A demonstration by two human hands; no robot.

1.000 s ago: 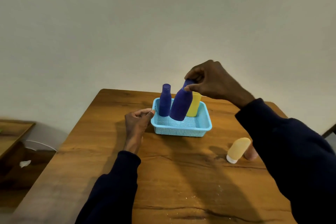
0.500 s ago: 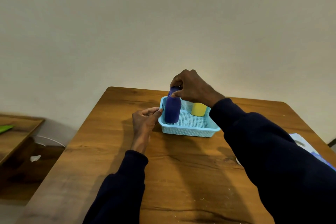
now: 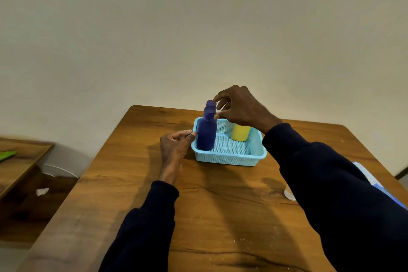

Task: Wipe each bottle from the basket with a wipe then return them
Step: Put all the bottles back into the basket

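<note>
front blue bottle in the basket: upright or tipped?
Upright. The front blue bottle stands on its base on the basket floor, cap up. Whether the right hand grips its cap: cannot tell.

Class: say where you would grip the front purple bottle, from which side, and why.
Probably the narrow neck, from above. The front purple bottle stands upright in the left corner of the basket; the wall and the left hand crowd its body, and the other purple bottle stands just behind.

Room: 1 plain off-white wall [image 3: 198, 28], dim warm light.
Brown wood-grain table [image 3: 220, 216] before it; low wooden shelf [image 3: 24, 157] at left; white scrap [image 3: 42, 191] on dark floor [image 3: 28, 216].
</note>
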